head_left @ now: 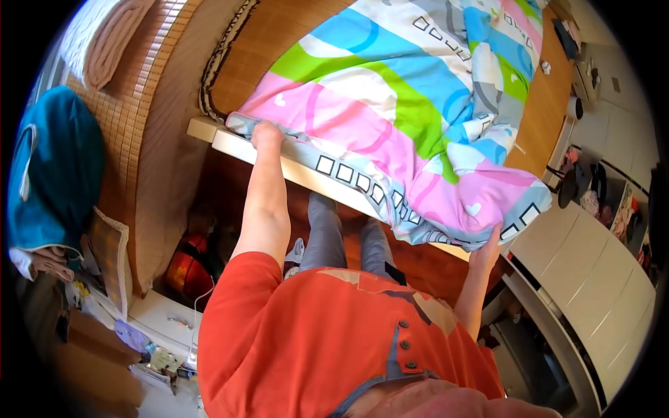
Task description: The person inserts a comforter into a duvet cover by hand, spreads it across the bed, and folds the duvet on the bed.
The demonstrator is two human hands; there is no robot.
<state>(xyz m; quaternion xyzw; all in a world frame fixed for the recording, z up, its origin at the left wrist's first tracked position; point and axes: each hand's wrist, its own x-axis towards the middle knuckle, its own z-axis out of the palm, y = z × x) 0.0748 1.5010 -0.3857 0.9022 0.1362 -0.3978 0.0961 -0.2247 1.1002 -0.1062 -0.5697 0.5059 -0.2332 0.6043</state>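
A colourful quilt with pink, green, blue and white patches spreads over the bed, and its near edge hangs at the bed's pale wooden rail. My left hand is closed on the quilt's edge near the left corner, just above the rail. At the other end, my right hand grips the bunched right corner of the quilt from below, with the fingers partly hidden by the fabric. Between my hands the edge sags in folds, thickest toward the right.
A bamboo mat shows on the bed's left part. Further left stand a folded beige towel and a teal garment. White drawers line the right. A red item lies low at the left.
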